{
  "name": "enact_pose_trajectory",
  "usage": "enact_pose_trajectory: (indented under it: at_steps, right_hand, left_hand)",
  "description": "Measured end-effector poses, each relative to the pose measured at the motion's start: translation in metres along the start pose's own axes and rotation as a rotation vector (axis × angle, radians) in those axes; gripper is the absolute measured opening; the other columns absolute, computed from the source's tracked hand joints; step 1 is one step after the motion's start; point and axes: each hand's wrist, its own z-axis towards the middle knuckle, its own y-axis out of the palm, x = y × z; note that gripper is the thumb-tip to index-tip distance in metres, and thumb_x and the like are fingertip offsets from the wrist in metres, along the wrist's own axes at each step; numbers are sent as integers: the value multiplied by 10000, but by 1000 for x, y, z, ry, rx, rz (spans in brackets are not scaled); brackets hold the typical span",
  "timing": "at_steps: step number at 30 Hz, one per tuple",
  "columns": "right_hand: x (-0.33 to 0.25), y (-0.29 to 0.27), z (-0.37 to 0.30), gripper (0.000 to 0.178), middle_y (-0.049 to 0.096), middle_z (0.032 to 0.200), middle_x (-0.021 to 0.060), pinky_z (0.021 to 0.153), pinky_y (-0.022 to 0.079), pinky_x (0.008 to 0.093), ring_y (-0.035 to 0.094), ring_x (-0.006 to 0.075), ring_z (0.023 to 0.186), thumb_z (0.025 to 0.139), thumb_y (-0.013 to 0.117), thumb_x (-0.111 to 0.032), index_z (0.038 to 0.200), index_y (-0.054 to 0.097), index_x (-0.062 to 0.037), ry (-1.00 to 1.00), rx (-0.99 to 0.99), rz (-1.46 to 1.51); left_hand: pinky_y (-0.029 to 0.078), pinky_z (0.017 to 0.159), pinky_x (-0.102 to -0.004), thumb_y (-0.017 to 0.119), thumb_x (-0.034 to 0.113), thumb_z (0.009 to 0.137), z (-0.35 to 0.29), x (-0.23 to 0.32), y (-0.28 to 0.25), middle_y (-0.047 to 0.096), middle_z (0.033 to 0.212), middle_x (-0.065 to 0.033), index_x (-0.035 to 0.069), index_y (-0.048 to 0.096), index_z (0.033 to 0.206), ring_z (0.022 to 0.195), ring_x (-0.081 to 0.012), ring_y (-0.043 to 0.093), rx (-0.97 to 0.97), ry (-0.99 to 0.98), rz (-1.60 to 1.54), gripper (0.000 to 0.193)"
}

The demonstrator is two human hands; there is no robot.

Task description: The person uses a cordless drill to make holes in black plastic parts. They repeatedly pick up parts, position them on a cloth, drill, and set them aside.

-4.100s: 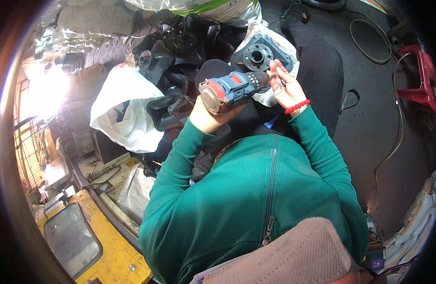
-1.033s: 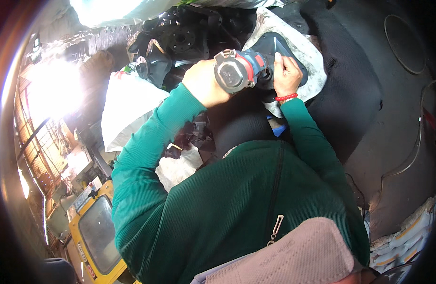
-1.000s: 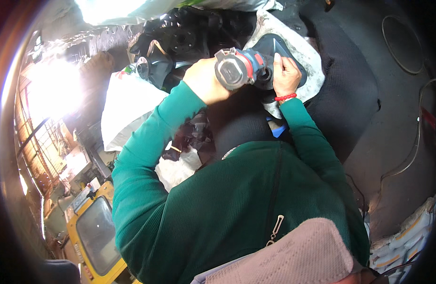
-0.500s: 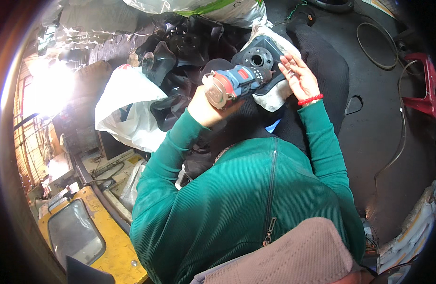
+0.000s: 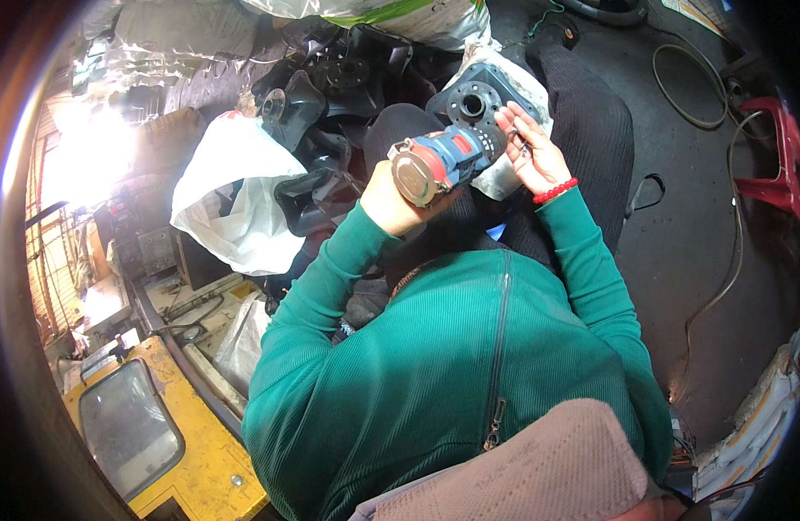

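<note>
My left hand [image 5: 391, 201] is wrapped around the grip of a blue, black and red cordless drill [image 5: 452, 159], its nose pointing right. At the drill's nose is my right hand [image 5: 536, 159], palm up and cupped, wearing a red bead bracelet [image 5: 555, 190]. Small dark metal pieces that look like screws [image 5: 525, 149] lie at its fingers. Just beyond, a black plastic part with a round, holed hub [image 5: 472, 105] rests on a white padded cloth [image 5: 539, 87] over my lap. The drill and my right hand cover its near side.
Several similar black parts [image 5: 343, 74] are heaped at the far left, beside an open white plastic bag [image 5: 235, 226]. A yellow machine panel with a window [image 5: 213, 464] stands at lower left. On the right are a red stool [image 5: 769, 156] and a cable [image 5: 735, 234] across the floor.
The drill has shifted slightly right and its nose has come up to my right hand's fingers. My right hand has moved a little left and toward me.
</note>
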Motion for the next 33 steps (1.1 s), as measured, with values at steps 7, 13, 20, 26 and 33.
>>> enact_pose_trajectory:
  at_steps: [7,13,20,26,33]
  right_hand:
    - [0,11,-9,336,616,1163,104,885,530,329,621,168,1002,974,500,-168,1267,522,-5,93,-79,-82]
    - [1,12,-9,236,596,1192,175,868,541,357,618,249,1041,986,454,-149,1179,496,-20,117,86,-77]
    - [8,11,-3,140,511,1320,220,897,527,345,582,270,1129,984,456,-132,1080,493,-37,143,-20,143]
    - [18,28,-9,133,502,1342,186,913,518,340,577,259,1141,985,458,-137,1042,518,-34,146,43,141]
    - [38,34,2,402,526,1311,154,933,475,303,590,190,1054,1024,346,-242,1306,461,21,279,65,218]
  left_hand:
    - [501,827,-370,780,233,715,6,-11,2,635,1025,-97,71,598,1093,935,-272,629,-6,-54,-9,450]
    - [508,852,-361,774,283,726,1,-14,-1,636,1053,-135,37,554,1151,953,-295,638,8,-5,99,538]
    - [481,879,-381,787,207,704,-11,-8,2,620,1080,-124,61,573,1141,1008,-292,607,-33,-102,13,508]
    - [483,903,-374,781,214,710,-13,-9,-1,610,1120,-139,53,557,1169,1039,-289,605,-15,-127,-55,535]
    - [510,877,-288,758,234,675,-20,7,-10,567,1259,-32,95,472,1278,1020,-212,634,-267,-249,143,682]
